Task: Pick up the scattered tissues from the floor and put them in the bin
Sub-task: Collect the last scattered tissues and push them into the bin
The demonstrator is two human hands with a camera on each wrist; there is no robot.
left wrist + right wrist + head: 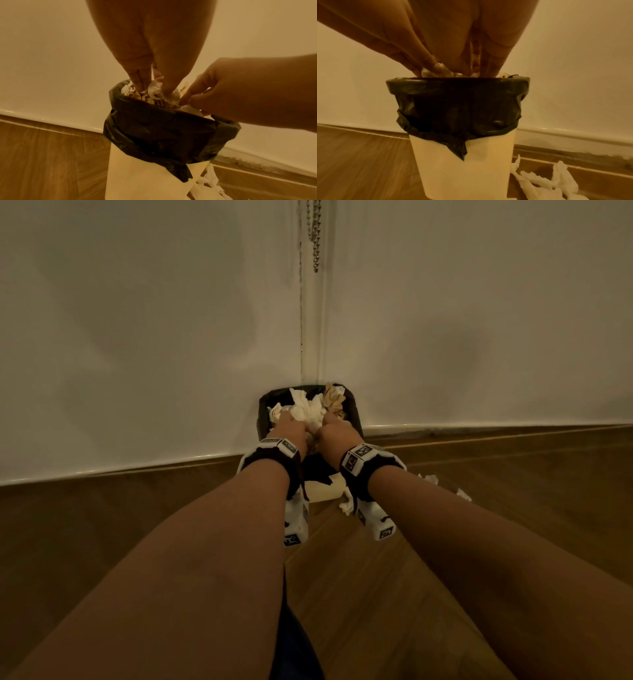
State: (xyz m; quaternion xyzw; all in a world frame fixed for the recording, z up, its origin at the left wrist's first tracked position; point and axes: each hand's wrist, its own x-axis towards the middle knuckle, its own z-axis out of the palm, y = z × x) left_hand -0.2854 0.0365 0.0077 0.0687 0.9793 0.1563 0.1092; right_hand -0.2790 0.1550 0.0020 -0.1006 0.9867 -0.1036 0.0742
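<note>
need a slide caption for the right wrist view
Right hand pressing tissues into the black-lined bin, with loose tissues on the floor beside it.
</note>
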